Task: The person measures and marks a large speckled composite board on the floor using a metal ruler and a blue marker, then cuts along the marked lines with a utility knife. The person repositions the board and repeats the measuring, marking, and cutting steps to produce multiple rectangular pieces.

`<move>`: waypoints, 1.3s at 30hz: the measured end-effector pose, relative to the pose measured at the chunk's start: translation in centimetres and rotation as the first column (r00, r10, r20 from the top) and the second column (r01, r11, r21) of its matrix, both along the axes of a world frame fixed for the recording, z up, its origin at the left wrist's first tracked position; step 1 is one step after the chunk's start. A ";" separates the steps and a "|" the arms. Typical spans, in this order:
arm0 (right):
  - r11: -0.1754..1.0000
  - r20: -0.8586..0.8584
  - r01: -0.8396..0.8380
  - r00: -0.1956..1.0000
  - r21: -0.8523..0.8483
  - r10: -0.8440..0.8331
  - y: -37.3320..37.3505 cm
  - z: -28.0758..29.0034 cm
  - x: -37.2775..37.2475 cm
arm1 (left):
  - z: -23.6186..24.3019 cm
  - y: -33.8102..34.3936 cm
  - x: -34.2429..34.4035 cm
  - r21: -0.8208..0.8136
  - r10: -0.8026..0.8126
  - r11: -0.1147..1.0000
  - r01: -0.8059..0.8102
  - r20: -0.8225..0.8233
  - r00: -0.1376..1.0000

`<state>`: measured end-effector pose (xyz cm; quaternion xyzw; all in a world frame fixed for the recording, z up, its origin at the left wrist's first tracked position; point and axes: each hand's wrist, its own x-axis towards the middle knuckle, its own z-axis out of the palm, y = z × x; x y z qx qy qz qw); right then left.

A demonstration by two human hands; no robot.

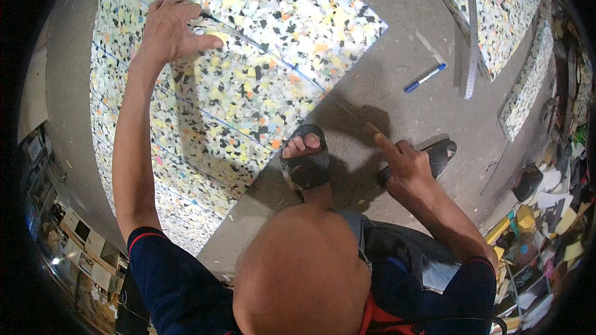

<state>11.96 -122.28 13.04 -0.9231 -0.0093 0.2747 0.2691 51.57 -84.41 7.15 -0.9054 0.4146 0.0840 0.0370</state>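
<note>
A large speckled foam sheet (230, 96) lies on the floor at the left, marked with several blue lines. A dark split runs along one line, where the edge looks slightly raised. My left hand (171, 31) grips the foam at that split, fingers curled over the edge and thumb apart on the near side. To the right, off the foam, my right hand (408, 164) hovers above my sandalled foot with its index finger stretched forward and the other fingers curled. Whatever the curled fingers hold, if anything, is hidden.
A blue-and-white pen (425, 78) lies on the floor. Beyond it, a long metal ruler (472, 43) rests against another foam sheet (506, 12), with a narrow foam strip (528, 80) alongside. Mixed scraps (540, 229) pile up at right. My sandalled foot (306, 158) touches the sheet's corner.
</note>
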 end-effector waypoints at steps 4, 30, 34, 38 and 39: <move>0.993 0.042 -0.100 0.994 -0.056 0.102 1.0 -1.8 2.6 | 0.2 -0.5 0.1 -0.017 -0.003 1.000 0.002 -0.025 1.000; 0.963 0.352 -0.076 0.921 -0.257 0.167 0.6 -10.0 -3.1 | 1.1 -2.5 0.3 0.157 0.116 0.983 -0.090 -0.165 0.979; 1.000 0.064 0.010 0.998 -0.009 -0.010 -3.7 -7.9 -8.4 | 1.4 -2.0 -0.1 0.149 0.142 0.982 -0.116 -0.183 0.973; 0.992 -0.068 -0.054 0.997 -0.117 0.047 -5.1 -7.8 -11.1 | 1.6 -2.3 0.1 0.231 0.185 0.963 -0.141 -0.178 0.967; 0.988 -0.071 -0.086 0.994 -0.131 0.077 -5.0 -7.9 -10.5 | 1.6 -2.4 0.2 0.256 0.193 0.955 -0.147 -0.168 0.967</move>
